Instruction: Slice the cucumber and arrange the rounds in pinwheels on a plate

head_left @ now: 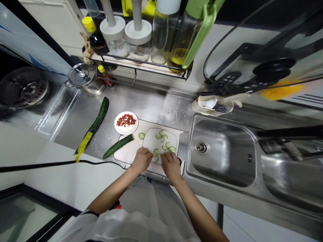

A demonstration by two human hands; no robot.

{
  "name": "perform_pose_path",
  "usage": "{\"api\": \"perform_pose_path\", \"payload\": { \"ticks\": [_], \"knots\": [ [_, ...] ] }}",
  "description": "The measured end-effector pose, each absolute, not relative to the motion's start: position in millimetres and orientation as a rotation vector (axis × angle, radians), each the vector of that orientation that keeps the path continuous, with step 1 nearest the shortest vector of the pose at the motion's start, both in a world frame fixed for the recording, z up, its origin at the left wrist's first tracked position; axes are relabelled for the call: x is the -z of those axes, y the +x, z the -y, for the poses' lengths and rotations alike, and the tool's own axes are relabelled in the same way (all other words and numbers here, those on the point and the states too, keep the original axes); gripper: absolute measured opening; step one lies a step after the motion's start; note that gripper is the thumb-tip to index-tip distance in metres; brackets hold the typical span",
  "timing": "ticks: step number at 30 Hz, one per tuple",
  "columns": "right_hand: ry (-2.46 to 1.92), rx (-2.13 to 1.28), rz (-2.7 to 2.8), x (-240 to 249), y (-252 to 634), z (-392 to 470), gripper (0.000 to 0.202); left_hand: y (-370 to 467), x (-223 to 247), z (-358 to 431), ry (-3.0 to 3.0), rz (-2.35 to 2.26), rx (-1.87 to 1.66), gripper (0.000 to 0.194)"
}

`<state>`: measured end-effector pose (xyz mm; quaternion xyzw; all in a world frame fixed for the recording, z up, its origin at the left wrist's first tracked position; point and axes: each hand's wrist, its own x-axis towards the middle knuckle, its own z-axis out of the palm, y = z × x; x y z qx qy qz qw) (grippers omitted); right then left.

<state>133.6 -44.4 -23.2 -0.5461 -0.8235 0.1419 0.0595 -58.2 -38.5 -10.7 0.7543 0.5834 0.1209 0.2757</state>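
Note:
A white plate [148,137] lies on the cutting board [126,157], with thin cucumber slices [161,135] set on it in three pinwheel shapes. Over the plate's near left corner is my left hand [141,160], its fingers bent and pinched at the edge of a cucumber slice [155,155]. My right hand [172,164] rests over the near right corner, fingertips pinched together at the other side of the same pinwheel. A single round slice [141,135] sits on the board left of the plate. The cut cucumber [118,147] lies partly across the board's left edge.
A cleaver [184,146] lies at the board's right end, beside the sink [222,151]. A small dish of red berries [126,123] stands behind the board. Farther left are a whole cucumber [97,121] and a lidded pot [85,79]. A jar rack [141,64] hangs behind.

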Motion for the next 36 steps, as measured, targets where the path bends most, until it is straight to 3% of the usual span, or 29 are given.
{"api": "perform_pose_path", "payload": {
  "ticks": [7, 17, 36],
  "knots": [
    [-1.649, -0.433, 2.448, 22.1, 134.2, 46.1, 0.026, -67.2, 2.7, 33.2, 2.030, -1.631, -0.352, 0.019],
    [-1.612, -0.511, 2.388, 18.6, 133.1, 52.8, 0.024, -84.3, -10.7, -3.5, 1.822, -2.284, -0.174, 0.019],
    [-1.566, -0.558, 2.347, 7.8, 128.0, 55.5, 0.022, -70.5, 11.5, -28.7, 1.632, -2.508, -0.120, 0.020]
  ]
}}
